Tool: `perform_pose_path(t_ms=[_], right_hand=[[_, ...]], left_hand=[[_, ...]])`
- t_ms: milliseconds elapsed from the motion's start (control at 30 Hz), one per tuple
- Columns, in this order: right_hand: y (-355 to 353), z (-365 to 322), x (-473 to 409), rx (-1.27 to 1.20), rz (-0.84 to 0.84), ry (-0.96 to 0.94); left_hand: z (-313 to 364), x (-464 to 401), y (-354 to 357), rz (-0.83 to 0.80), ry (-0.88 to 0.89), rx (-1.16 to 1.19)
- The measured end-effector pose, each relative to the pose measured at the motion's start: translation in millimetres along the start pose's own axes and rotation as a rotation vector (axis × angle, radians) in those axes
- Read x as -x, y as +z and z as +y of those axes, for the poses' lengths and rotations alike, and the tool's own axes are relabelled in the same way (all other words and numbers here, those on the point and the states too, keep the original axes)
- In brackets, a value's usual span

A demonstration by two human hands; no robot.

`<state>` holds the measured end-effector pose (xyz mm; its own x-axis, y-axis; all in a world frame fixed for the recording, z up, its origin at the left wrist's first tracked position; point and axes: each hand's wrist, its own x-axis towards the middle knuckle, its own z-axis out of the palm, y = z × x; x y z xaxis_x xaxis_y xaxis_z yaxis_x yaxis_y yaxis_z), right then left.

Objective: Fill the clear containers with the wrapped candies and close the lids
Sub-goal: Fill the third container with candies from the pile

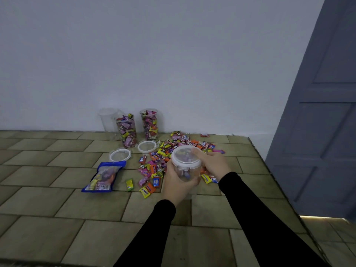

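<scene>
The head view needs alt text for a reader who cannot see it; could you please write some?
Both hands hold a clear container with its lid on, above a pile of candies on a tiled floor. By the wall stand two filled jars and an empty one, with two loose lids.

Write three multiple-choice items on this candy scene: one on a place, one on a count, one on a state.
1. Where does the blue bag lie?
A) left of the candy pile
B) inside a container
C) by the door

2. How many loose lids lie on the tiled surface?
A) none
B) two
C) five

3. What state is the held container in?
A) lid on
B) open, empty
C) tipped over on the tiles

Answers: 1 A, the bag lies flat left of the pile. 2 B, two white-rimmed lids lie before the filled containers. 3 A, the left hand grips its body while the right hand grips its lid.
</scene>
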<state>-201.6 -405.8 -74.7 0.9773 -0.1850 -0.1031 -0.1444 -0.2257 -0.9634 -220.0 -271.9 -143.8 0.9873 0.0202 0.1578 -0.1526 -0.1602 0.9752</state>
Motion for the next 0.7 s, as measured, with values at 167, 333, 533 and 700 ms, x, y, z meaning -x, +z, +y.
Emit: perform_pose_path(t_ms=[167,333,533,700], right_hand=[[-1.1,-0.8,-0.8,-0.002,0.025,-0.005],[-2.7,-2.8,-2.2,0.195,0.094,-0.098],[-1.4,-33.8,-13.7,0.417,-0.024,-0.376],[13.7,-63.2,-44.5,0.833,-0.290,-0.221]], left_hand=[[0.5,-1.3,-0.7,-0.005,0.004,0.010],[-4.8,-6.5,0.8,-0.005,0.005,0.024],[-9.4,-14.4,-4.3,-0.060,-0.015,0.048],[-16.1,-20.7,-11.9,-0.162,-0.047,0.092]])
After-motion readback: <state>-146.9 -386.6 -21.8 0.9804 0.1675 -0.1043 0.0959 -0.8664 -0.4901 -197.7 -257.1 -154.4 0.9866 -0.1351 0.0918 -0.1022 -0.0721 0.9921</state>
